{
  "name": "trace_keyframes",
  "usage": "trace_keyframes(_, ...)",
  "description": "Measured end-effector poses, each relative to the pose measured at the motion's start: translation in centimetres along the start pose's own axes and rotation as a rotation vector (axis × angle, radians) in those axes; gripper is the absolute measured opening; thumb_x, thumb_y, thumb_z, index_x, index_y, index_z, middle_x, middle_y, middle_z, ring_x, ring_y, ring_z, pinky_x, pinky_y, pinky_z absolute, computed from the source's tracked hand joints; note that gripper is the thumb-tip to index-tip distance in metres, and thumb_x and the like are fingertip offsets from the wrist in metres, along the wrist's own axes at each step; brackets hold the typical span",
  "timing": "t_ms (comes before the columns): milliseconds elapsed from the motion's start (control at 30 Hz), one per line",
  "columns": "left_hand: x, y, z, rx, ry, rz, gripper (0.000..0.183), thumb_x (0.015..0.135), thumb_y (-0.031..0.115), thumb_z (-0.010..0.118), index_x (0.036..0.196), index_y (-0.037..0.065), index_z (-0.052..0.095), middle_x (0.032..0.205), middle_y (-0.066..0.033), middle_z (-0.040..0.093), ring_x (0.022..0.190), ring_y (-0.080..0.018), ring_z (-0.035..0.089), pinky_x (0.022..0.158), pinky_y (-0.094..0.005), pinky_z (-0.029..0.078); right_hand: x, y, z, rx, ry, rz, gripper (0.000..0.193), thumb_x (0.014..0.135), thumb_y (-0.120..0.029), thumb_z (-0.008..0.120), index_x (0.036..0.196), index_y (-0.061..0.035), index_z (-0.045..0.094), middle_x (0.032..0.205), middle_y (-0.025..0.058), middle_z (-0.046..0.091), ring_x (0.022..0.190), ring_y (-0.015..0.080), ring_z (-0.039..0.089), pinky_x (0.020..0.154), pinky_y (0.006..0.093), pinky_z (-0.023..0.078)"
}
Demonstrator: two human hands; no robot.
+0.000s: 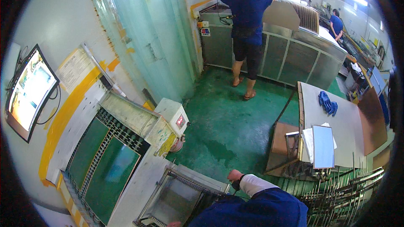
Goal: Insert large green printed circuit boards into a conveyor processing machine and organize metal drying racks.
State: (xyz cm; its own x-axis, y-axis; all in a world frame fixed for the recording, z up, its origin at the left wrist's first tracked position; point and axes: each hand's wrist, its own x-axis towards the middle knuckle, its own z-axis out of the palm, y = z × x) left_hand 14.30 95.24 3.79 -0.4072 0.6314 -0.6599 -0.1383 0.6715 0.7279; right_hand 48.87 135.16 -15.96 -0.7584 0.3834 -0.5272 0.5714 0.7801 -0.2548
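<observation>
My right hand (235, 175) comes in from the bottom, out of a white sleeve with a dark band at the wrist. It is just beyond the right corner of a metal-framed roller section (206, 174); its fingers are too small to read, and whether it touches the frame is unclear. Only a sliver of my left hand (174, 224) shows at the lower edge, beside the same section, its fingers hidden. On the roller conveyor (89, 170) to the left lie two dark green panels (111, 174). My blue-clothed arm and body cover part of the near side.
A white control box (172, 115) stands by the conveyor. At right, a table (347, 122) bears blue gloves (327, 103) and a light-blue panel (323, 147); metal rods (345, 197) stand nearby. A co-worker (247, 17) works at a long metal machine (286, 56); another person (336, 25) stands farther back.
</observation>
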Motion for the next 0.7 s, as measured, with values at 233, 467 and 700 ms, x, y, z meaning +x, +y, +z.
trace_keyframes(233,0.0,-1.3,1.5,0.153,0.063,-0.063,0.042,0.085,0.041,0.057,0.109,0.006,0.048,0.101,-0.0128,0.049,0.091,-0.0267,0.049,0.079,-0.0412,0.04,-0.3,-2.3,-3.9,0.254,0.027,0.109,0.02,0.076,-0.026,0.057,0.083,-0.0099,0.064,0.082,0.011,0.064,0.078,0.0313,0.063,0.065,0.0428,0.05)
trace_keyframes(467,1.0,-2.1,2.2,0.229,0.097,-0.073,0.041,0.083,0.043,0.059,0.096,0.004,0.054,0.085,-0.0118,0.054,0.076,-0.0243,0.052,0.068,-0.0384,0.043,-0.3,-1.6,-4.2,0.223,0.05,0.156,0.024,0.077,-0.028,0.054,0.081,-0.0088,0.067,0.08,0.011,0.066,0.072,0.0309,0.063,0.066,0.0402,0.05)
trace_keyframes(700,1.2,-8.6,1.1,0.334,0.293,-0.105,0.042,0.081,0.045,0.061,0.083,0.002,0.06,0.068,-0.0109,0.059,0.061,-0.022,0.056,0.058,-0.0356,0.047,4.0,2.8,0.2,0.038,0.136,-0.079,0.019,0.072,-0.025,0.055,0.071,-0.0095,0.066,0.073,0.0109,0.064,0.066,0.0265,0.061,0.055,0.0406,0.048)
